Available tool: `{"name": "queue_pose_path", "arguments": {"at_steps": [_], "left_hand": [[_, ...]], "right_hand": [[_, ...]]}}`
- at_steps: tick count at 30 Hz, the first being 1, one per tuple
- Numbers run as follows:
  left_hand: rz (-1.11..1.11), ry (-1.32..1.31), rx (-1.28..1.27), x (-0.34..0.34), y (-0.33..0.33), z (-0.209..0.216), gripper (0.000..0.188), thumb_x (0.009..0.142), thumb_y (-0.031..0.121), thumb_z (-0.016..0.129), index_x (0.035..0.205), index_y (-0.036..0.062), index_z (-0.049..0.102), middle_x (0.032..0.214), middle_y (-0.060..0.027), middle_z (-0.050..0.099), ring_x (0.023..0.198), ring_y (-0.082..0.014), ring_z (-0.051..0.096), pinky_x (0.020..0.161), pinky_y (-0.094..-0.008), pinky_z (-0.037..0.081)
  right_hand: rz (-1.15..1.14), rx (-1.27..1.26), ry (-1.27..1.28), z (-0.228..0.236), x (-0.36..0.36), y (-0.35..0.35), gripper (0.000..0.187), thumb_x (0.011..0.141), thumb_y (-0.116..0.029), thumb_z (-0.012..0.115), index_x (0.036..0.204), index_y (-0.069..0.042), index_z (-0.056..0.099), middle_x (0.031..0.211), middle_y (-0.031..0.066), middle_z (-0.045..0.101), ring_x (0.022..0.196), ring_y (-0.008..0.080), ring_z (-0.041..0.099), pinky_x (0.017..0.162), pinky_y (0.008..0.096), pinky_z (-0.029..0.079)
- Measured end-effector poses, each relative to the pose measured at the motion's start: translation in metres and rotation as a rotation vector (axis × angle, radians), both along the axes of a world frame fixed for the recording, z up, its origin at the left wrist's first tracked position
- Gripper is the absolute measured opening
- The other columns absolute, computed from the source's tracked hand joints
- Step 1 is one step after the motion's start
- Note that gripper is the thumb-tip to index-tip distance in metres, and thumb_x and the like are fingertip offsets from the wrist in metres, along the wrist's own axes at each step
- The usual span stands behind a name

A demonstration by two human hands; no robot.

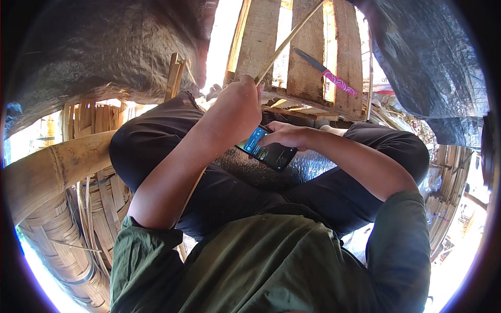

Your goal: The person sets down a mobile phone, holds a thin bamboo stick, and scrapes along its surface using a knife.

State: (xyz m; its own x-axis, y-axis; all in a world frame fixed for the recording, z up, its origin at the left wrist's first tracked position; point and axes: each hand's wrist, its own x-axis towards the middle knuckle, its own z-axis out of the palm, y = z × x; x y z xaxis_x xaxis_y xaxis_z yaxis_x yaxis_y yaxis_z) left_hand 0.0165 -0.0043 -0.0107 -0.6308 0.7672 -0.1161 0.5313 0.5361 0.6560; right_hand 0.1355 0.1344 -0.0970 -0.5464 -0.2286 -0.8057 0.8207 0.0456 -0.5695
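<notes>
My left hand (239,103) is closed around a long, thin bamboo strip (287,41). The strip slants up and away to the right, and its lower part runs back beneath my left forearm. Close by on the right, my right hand (289,136) grips a dark smartphone (276,156) by its far edge, thumb lying over the lit screen. Its other fingers are partly hidden. The phone is tilted above my crossed legs, screen facing up. Ahead, a knife (334,78) with a pink patterned handle rests on wooden slats (308,68), touched by neither hand.
A thick bamboo pole (62,167) lies at the left beside my knee, above woven bamboo (68,255). A short split piece of bamboo (175,75) stands near my left knee. Dark plastic sheeting (104,47) hangs at the far left, more sheeting (433,68) at the far right.
</notes>
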Motion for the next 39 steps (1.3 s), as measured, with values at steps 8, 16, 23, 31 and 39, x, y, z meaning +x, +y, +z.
{"name": "queue_pose_path", "arguments": {"at_steps": [8, 16, 23, 31, 39], "left_hand": [[0.003, 0.018, 0.017, 0.001, 0.0, 0.001, 0.029, 0.101, 0.02, 0.046, 0.089, -0.0069, 0.049, 0.07, -0.0314, 0.06, 0.074, -0.0504, 0.061, 0.065, -0.055, 0.046], [-0.008, -0.001, 0.001, -0.001, 0.0, 0.001, 0.03, 0.101, 0.02, 0.045, 0.09, -0.0073, 0.049, 0.071, -0.0321, 0.06, 0.076, -0.0506, 0.061, 0.065, -0.0552, 0.046], [-0.007, -0.011, -0.046, -0.001, 0.001, 0.0, 0.03, 0.101, 0.02, 0.045, 0.092, -0.0078, 0.05, 0.072, -0.0322, 0.06, 0.076, -0.0503, 0.061, 0.066, -0.0549, 0.047], [-0.008, -0.032, -0.026, -0.001, 0.003, 0.001, 0.027, 0.101, 0.018, 0.046, 0.092, -0.0079, 0.049, 0.072, -0.0328, 0.06, 0.078, -0.0509, 0.06, 0.067, -0.0554, 0.046], [0.011, -0.057, -0.08, -0.002, 0.003, 0.003, 0.029, 0.101, 0.019, 0.046, 0.092, -0.0082, 0.049, 0.073, -0.032, 0.06, 0.076, -0.0509, 0.06, 0.066, -0.0552, 0.045]], "right_hand": [[-0.169, -0.484, -0.087, -0.015, -0.005, 0.011, 0.038, 0.095, -0.033, 0.051, 0.113, -0.001, 0.063, 0.09, 0.0116, 0.07, 0.073, 0.0202, 0.071, 0.066, 0.0331, 0.059], [0.087, -0.355, 0.103, -0.031, -0.001, 0.012, 0.056, 0.09, -0.043, 0.064, 0.126, 0.0, 0.058, 0.106, 0.0082, 0.067, 0.097, 0.0153, 0.064, 0.08, 0.0335, 0.053], [0.564, 0.352, 0.427, -0.032, 0.008, 0.0, 0.084, 0.069, -0.05, 0.081, 0.134, -0.005, 0.054, 0.117, 0.0139, 0.061, 0.112, 0.03, 0.06, 0.095, 0.0398, 0.049], [0.731, 0.768, 0.75, -0.049, 0.055, -0.029, 0.072, 0.066, -0.039, 0.083, 0.119, 0.0, 0.052, 0.112, 0.0151, 0.055, 0.107, 0.0311, 0.057, 0.089, 0.041, 0.052], [0.816, 0.906, 0.817, -0.054, 0.059, -0.041, 0.072, 0.063, -0.037, 0.085, 0.112, 0.002, 0.05, 0.109, 0.0147, 0.053, 0.103, 0.0279, 0.057, 0.083, 0.0354, 0.054]]}}
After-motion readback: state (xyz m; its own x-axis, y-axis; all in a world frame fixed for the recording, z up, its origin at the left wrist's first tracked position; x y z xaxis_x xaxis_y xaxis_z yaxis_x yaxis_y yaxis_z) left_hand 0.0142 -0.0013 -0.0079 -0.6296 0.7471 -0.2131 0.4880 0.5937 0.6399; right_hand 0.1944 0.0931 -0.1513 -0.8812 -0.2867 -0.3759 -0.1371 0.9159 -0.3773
